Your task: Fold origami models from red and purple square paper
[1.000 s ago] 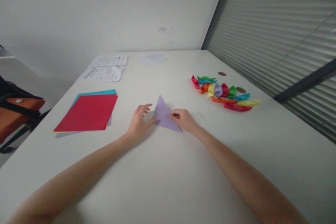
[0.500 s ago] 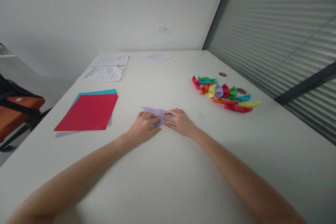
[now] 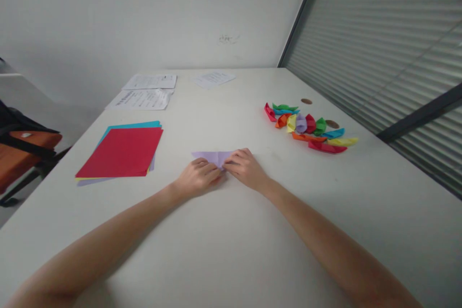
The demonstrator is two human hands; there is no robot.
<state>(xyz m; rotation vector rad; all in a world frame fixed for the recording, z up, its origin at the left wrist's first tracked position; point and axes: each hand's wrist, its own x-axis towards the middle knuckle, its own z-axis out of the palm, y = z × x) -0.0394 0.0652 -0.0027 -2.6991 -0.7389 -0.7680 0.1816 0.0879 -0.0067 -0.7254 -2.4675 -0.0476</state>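
A folded lilac paper [image 3: 211,156] lies flat on the white table [image 3: 231,231], straight ahead of me. My left hand [image 3: 198,177] presses on its near left part with curled fingers. My right hand [image 3: 244,167] holds down the near right part, fingers bent and pressed together. The fingertips of both hands meet over the paper's near edge, and most of the paper is hidden beneath them.
A stack of coloured sheets, red on top [image 3: 121,152], lies to the left. Several folded paper boats in many colours [image 3: 306,127] are heaped at the right. Printed sheets [image 3: 144,94] lie at the far side. An orange chair [image 3: 19,156] stands left of the table.
The lilac paper was an upright triangle a second ago; it has since been folded down flat, and both hands have closed in over it.
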